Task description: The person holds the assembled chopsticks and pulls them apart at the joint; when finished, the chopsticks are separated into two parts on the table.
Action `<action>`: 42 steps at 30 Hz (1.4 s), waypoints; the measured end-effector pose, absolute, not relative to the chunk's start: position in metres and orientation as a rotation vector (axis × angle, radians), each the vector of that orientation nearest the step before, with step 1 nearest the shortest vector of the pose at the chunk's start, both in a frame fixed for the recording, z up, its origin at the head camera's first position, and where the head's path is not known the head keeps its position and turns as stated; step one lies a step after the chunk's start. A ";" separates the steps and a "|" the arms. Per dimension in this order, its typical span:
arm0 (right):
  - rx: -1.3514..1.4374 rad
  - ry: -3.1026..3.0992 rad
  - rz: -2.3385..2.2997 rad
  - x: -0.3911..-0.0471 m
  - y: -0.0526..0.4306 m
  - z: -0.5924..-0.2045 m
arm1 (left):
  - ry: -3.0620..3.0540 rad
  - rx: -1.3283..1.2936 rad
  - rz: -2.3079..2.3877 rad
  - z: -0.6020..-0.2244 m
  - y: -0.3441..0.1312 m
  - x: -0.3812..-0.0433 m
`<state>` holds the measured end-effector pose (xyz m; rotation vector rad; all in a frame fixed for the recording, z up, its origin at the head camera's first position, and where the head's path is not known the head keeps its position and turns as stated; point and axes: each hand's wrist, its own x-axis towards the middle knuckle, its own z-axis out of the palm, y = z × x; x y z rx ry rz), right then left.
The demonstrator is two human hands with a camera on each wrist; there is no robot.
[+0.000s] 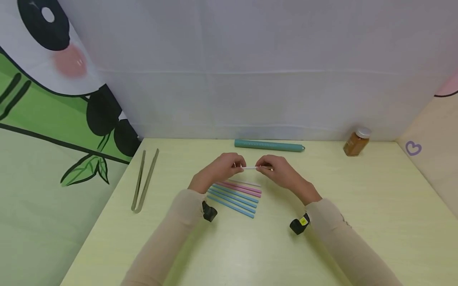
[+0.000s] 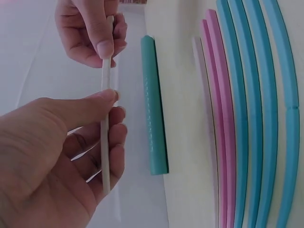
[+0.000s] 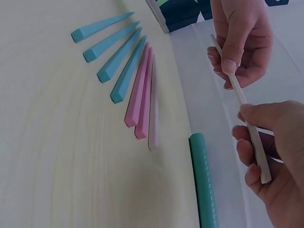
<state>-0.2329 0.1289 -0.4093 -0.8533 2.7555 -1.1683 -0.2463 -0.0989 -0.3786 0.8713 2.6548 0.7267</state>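
Both hands hold a white chopstick (image 1: 249,167) up above the table. In the left wrist view, my left hand (image 2: 52,147) pinches it between thumb and fingers along one half. My right hand (image 3: 285,142) grips its thicker square end, as the right wrist view shows. A short stretch of the chopstick shows between the hands. Below them, a second white chopstick (image 3: 153,114), two pink chopsticks (image 3: 137,95) and several blue chopsticks (image 3: 110,64) lie side by side in a fan, thick ends toward the right.
Behind the hands, a teal tube (image 1: 268,145) lies along the table's back edge. Metal tongs (image 1: 143,186) rest at the left. A jar (image 1: 356,142) with brown contents and a pale lid stands at the back right. A white cloth wall (image 1: 232,99) rises behind the table.
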 end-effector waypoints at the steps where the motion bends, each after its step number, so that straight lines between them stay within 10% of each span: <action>1: -0.860 2.765 -1.156 -0.232 0.128 -0.409 | 2.663 0.882 0.730 -0.379 -0.097 -0.246; 42: -0.980 2.975 -0.996 -0.224 0.131 -0.404 | 2.788 0.976 0.994 -0.389 -0.087 -0.252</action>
